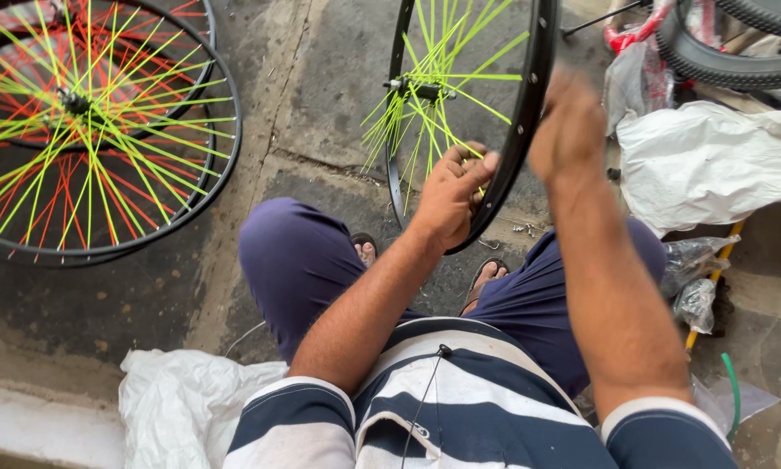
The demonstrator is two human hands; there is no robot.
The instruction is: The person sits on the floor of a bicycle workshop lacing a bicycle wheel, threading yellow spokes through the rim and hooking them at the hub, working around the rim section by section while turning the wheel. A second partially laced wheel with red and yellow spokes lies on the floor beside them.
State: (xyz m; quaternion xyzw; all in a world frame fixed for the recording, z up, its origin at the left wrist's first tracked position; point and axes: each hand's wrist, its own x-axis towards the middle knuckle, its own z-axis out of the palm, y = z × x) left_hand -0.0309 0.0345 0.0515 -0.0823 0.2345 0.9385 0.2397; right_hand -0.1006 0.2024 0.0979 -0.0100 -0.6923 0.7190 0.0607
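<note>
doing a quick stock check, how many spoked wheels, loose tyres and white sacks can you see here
Spoked wheels: 3 – one upright in the left hand and right hand, black rim; two stacked on the floor, green-spoked over red-spoked
Loose tyres: 1
White sacks: 2
Total: 6

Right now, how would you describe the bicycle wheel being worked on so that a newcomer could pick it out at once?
Start at the seated person's knees in dark blue shorts: the black-rimmed wheel with only neon yellow-green spokes stands upright between them. The left hand grips its rim from inside; the blurred right hand is at its outer edge. Unlike it, the stacked wheels with yellow and orange spokes lie flat on the concrete floor.
</note>
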